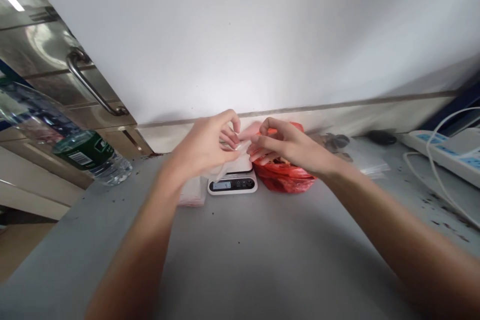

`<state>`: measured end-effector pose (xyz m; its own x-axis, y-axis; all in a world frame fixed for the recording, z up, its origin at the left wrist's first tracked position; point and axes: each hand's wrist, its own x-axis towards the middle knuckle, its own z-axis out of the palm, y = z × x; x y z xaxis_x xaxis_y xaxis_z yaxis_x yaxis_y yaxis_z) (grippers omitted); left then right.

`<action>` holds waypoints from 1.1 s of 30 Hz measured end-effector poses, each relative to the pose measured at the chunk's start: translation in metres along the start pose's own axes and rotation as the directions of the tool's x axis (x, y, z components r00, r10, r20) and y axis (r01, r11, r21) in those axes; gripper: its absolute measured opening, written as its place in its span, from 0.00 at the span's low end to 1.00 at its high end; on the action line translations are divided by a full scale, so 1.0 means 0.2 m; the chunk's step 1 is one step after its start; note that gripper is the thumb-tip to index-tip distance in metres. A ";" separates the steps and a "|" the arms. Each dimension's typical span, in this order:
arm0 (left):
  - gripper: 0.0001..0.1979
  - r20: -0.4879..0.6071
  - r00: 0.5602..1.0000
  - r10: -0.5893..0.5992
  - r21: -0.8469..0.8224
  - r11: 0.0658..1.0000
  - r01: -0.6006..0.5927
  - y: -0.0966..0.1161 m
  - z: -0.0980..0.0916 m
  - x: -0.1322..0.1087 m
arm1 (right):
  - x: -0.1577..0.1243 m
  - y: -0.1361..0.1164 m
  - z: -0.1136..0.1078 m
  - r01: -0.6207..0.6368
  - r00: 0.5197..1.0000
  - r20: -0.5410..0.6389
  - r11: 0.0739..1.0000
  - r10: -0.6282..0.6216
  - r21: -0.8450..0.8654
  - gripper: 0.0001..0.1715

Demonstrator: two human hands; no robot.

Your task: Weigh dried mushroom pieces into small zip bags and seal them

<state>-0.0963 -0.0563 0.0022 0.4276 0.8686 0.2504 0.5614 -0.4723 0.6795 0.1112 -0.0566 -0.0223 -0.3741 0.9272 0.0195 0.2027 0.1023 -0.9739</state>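
Over the grey worktop, against the white wall, both hands meet above one small white digital scale. The left hand and the right hand each pinch the top edge of one small clear bag between thumb and fingertips, so both are closed on it. The bag hangs right over the scale's platform; whether it touches cannot be told. The scale's display is lit, but its digits are too small to read. Just right of the scale, under the right hand, lies one red plastic bag. Left of the scale sits a thin pile of clear bags. One water bottle stands at the far left; its green label carries a white barcode patch, the brand unreadable. One white power strip with a white cable lies at the far right.
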 end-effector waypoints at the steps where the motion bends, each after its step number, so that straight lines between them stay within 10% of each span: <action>1: 0.12 -0.016 1.000 0.018 -0.022 1.000 -0.018 0.00 0.03 0.01 | 0.00 0.00 0.02 -0.015 1.000 -0.005 0.998 0.016 0.064 0.22; 14: 0.10 -0.252 0.967 -0.028 -0.061 0.998 0.013 -0.01 0.12 0.01 | 0.05 0.09 -0.02 0.291 0.956 -0.010 0.956 -0.292 -0.039 0.08; 19: 0.07 -0.454 0.873 0.179 0.158 0.980 -0.119 0.00 0.17 0.01 | 0.06 0.09 0.02 0.309 0.904 -0.097 0.793 -0.417 -0.525 0.11; 24: 0.06 -0.463 0.792 0.398 0.337 0.905 -0.258 0.03 0.20 -0.01 | 0.04 0.09 0.03 0.271 0.907 -0.166 0.839 -0.387 -0.472 0.22; 29: 0.44 -0.077 0.949 0.305 0.358 0.897 -0.260 0.02 0.13 -0.02 | 0.02 0.05 -0.01 0.296 0.942 -0.048 0.889 -0.332 -0.351 0.34; 33: 0.60 0.113 0.986 0.121 0.311 0.938 -0.151 -0.02 0.11 -0.01 | 0.03 0.06 -0.01 0.352 0.930 0.030 0.864 -0.366 -0.360 0.31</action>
<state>-0.0837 -0.0606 -0.0160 0.5696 0.7823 0.2520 0.6824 -0.6210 0.3856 0.1137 -0.0497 -0.0336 -0.4496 0.8141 0.3677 0.3696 0.5443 -0.7531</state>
